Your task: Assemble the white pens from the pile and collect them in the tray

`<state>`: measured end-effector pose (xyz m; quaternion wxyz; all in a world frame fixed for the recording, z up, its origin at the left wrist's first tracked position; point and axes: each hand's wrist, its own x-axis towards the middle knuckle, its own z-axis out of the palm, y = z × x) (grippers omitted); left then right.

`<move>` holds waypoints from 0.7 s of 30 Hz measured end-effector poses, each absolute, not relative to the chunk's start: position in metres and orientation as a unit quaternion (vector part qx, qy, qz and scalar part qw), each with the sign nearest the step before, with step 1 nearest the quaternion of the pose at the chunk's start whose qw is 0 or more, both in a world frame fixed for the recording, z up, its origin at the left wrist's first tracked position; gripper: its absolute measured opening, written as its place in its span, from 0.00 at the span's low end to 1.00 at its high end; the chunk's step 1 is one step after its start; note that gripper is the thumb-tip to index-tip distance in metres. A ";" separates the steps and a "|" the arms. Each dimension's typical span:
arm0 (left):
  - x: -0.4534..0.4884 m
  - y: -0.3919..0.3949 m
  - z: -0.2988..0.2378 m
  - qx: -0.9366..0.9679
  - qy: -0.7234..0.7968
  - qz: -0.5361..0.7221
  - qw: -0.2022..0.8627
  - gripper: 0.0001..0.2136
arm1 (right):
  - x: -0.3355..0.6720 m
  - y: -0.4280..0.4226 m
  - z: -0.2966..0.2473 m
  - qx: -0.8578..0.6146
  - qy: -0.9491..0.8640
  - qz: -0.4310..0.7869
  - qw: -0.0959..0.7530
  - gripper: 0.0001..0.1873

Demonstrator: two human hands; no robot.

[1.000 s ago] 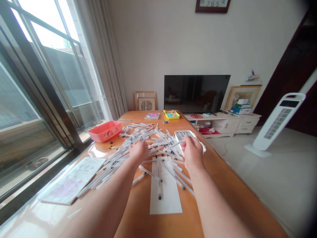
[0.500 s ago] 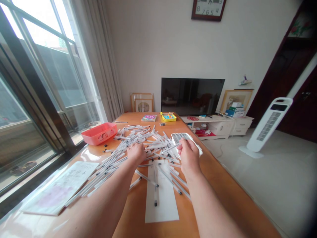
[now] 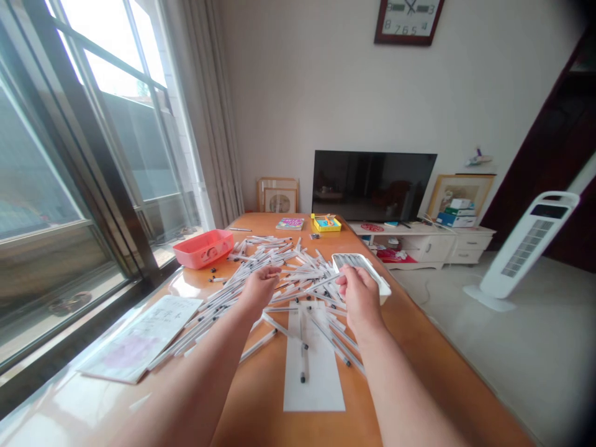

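Note:
A big heap of white pens point(image 3: 261, 267) with dark tips covers the middle of the orange table point(image 3: 419, 360). My left hand point(image 3: 259, 289) is raised just above the heap, fingers curled and pinched on something I cannot make out. My right hand point(image 3: 358, 294) is closed on one white pen point(image 3: 321, 280) that points left towards my left hand. Just behind my right hand sits a white tray point(image 3: 367, 273) with pens laid in a row. A white sheet of paper point(image 3: 315, 366) lies between my forearms with a few pens on it.
A pink plastic basket point(image 3: 203, 247) stands at the table's left edge by the window. A printed sheet point(image 3: 144, 335) lies at the near left. A colourful book point(image 3: 289, 223) and a yellow box point(image 3: 326, 222) sit at the far end. A TV and a white tower fan point(image 3: 526, 248) stand beyond.
My left hand has lifted off the heap and turned towards my right hand. My right hand keeps its hold on the pen. The camera view has shifted slightly.

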<state>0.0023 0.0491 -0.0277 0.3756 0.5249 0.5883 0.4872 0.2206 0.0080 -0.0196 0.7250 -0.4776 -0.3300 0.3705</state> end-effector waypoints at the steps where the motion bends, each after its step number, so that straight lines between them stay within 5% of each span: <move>1: 0.001 0.041 -0.025 0.491 0.570 0.507 0.421 0.12 | 0.219 0.007 -0.020 -0.477 -0.337 0.373 0.721 0.14; 8: -0.006 0.005 -0.025 0.275 0.433 0.611 0.603 0.08 | 0.205 -0.002 -0.019 -0.451 -0.375 0.398 0.706 0.14; 21: -0.001 0.000 -0.048 0.219 0.384 0.593 0.673 0.06 | 0.190 -0.011 -0.018 -0.440 -0.422 0.393 0.688 0.15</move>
